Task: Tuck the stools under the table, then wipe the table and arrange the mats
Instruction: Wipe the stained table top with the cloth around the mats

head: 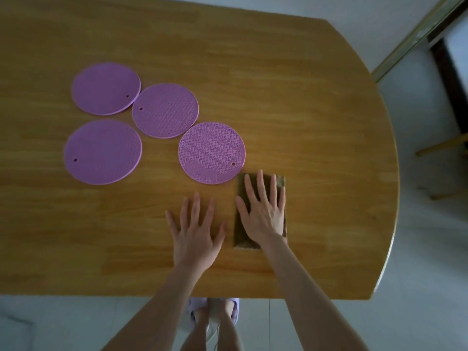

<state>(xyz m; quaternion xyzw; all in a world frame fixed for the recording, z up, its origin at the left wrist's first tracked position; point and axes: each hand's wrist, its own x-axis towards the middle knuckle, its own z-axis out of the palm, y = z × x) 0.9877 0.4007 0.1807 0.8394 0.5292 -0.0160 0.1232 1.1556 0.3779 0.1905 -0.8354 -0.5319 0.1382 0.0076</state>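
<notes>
Right hand [263, 211]: flat, fingers straight — pressing the cloth [239, 234]
Left hand [196, 231]: open, flat on the table [316, 122]
Mats [212, 153]: four — just beside the cloth

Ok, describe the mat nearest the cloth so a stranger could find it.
On the wooden table, purple round mats cluster left of centre. It is the rightmost mat, just beyond the cloth under the right hand. Only its hole sits lower right.

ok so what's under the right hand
A brown rectangular cloth lies flat on the table under the right hand, whose straight fingers rest on it. The hand hides the cloth's middle.
</notes>
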